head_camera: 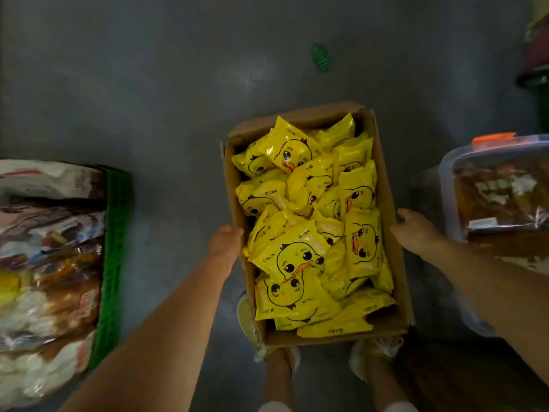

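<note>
Okay, quick pass. The cardboard box (386, 185) sits dead centre in front of the person, open top up and packed with yellow duck packets (297, 257). Its long axis runs roughly 12 to 6, the far end leaning a touch toward 11.

The left hand (225, 242) is against the box's long wall at 9 o'clock. The right hand (414, 230) is against the opposite wall at 3 o'clock. Both touch cardboard slightly nearer than mid-length, so neither hand is closer; it's a symmetric two-sided hold across the short axis. The fingers run out of sight along or under the walls, so I cannot tell whether either hand is clamped round the edge or just pressing flat.

The box's near end, at 6 o'clock, covers the toes of the person's shoes (246, 319), so it's probably off the floor or barely set down, likely a carry or placement step.

The surface is a bare grey concrete floor (163, 99) under dim light. A green crate (114, 248) heaped with mixed wrapped goods lies at 9 o'clock, well apart from the box. A clear plastic bin (445, 185) with an orange latch stands at 3 o'clock, just beside the right hand. A small green tag (320, 58) lies on the floor at 12.
</note>
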A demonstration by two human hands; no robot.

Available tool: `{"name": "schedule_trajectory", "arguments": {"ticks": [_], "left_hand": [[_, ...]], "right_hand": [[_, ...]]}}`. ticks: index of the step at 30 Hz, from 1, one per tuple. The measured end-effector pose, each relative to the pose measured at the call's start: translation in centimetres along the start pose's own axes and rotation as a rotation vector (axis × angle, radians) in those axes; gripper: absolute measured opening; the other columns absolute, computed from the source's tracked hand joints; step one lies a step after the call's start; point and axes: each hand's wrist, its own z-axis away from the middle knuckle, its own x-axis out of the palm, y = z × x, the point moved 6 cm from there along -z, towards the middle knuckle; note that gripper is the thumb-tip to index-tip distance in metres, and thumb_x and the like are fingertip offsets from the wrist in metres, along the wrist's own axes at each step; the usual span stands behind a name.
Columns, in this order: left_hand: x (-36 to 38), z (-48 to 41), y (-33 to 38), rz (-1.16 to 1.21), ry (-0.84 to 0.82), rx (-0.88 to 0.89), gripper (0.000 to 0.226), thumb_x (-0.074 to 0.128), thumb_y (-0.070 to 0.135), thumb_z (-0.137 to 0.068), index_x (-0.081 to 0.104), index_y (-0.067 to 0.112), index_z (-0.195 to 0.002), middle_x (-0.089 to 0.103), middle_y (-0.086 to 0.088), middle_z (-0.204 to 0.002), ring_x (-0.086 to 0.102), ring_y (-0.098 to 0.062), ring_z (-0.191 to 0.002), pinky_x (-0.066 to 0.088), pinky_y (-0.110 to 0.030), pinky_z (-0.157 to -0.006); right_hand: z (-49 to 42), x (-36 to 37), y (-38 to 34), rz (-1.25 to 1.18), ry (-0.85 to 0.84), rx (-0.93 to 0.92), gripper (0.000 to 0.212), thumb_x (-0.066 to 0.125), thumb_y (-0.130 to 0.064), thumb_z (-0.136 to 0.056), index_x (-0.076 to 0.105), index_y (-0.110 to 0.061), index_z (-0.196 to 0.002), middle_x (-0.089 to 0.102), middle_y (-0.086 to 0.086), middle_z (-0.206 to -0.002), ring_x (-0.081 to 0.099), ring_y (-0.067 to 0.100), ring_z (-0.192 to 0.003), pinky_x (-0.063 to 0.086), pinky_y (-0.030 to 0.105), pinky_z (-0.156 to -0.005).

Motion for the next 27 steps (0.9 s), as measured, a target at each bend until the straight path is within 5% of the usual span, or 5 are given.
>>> {"name": "schedule_trajectory", "arguments": {"ticks": [2, 4, 10, 15, 27], "left_hand": [[0.3, -1.9, -0.3, -0.066, 0.035, 0.058, 0.016, 0.053, 0.023, -0.097, 0.058, 0.016, -0.083, 0.062, -0.017, -0.09, 0.061, -0.029, -0.09, 0.053, -0.045, -0.092], [0.4, -3.4, -0.5, -0.183, 0.085, 0.104, 0.02, 0.054, 0.025, -0.097, 0.063, 0.012, -0.086, 0.067, -0.025, -0.094, 0.067, -0.04, -0.093, 0.054, -0.051, -0.088], [0.8, -5.4, 0.9, -0.471, 0.137, 0.2, 0.034, 0.06, 0.034, -0.091, 0.066, 0.002, -0.102, 0.07, -0.022, -0.098, 0.067, -0.041, -0.089, 0.056, -0.043, -0.081], [0.5, -5.4, 1.7, -0.678, 0.183, 0.26, 0.044, 0.057, 0.048, -0.092, 0.066, 0.008, -0.105, 0.068, -0.017, -0.104, 0.065, -0.04, -0.099, 0.055, -0.043, -0.082], [0.0, -4.0, 1.2, -0.522, 0.136, 0.359, 0.039, 0.065, 0.029, -0.091, 0.054, 0.004, -0.062, 0.055, -0.011, -0.06, 0.061, -0.033, -0.067, 0.045, -0.036, -0.06]], "right_hand": [[-0.9, 0.4, 0.1, 0.001, 0.016, -0.039, 0.007, 0.055, -0.016, -0.092, 0.061, -0.012, -0.093, 0.062, 0.016, -0.098, 0.061, 0.036, -0.1, 0.044, 0.033, -0.078], [-1.9, 0.8, 0.5, 0.06, 0.027, -0.032, 0.015, 0.057, -0.015, -0.09, 0.058, -0.014, -0.076, 0.063, 0.014, -0.086, 0.062, 0.034, -0.085, 0.044, 0.032, -0.072], [-4.5, 0.7, 0.3, 0.252, 0.025, -0.022, 0.032, 0.057, -0.038, -0.091, 0.06, -0.012, -0.074, 0.062, 0.01, -0.077, 0.062, 0.029, -0.072, 0.053, 0.038, -0.073], [-4.5, 0.3, 0.0, 0.495, 0.157, -0.127, 0.037, 0.049, -0.047, -0.095, 0.048, -0.017, -0.071, 0.053, 0.002, -0.072, 0.054, 0.024, -0.071, 0.039, 0.03, -0.064], [-3.5, -0.2, -0.4, 0.482, 0.205, -0.212, 0.044, 0.057, -0.044, -0.092, 0.05, -0.013, -0.062, 0.053, 0.004, -0.062, 0.049, 0.02, -0.057, 0.034, 0.028, -0.056]]}}
